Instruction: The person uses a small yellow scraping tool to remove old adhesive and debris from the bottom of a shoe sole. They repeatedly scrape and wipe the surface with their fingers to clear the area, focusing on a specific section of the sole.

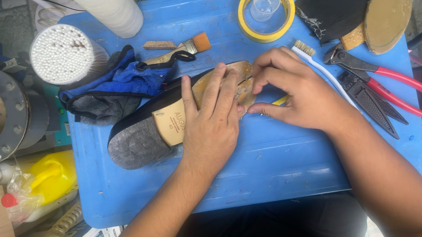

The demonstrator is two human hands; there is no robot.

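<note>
A black shoe [136,132] lies sole-up on the blue table [282,158], its long axis running from the grey heel at the lower left up to the toe at the upper right. The tan leather sole [207,94] faces the camera. The left hand [211,121] lies flat across the middle of the shoe, fingers spread and pressed onto the sole, pinning it down rather than closing around it. The right hand [295,93] meets the shoe at its toe end, fingers curled, the tips pinching at the edge of the sole there; a yellow object [280,101] shows just beneath this hand, and whether the hand grips it cannot be told. The toe thus lies directly at the right fingertips, while the heel extends away beyond the left hand. Beyond the shoe, toward the far edge of the table, lie a blue cloth [123,81] and a small paintbrush [184,48]. Past the toe sits a roll of yellow tape [284,14]. To the right of the shoe, beyond the right hand, lie a white toothbrush [325,72] and red-handled pincers [381,75].
</note>
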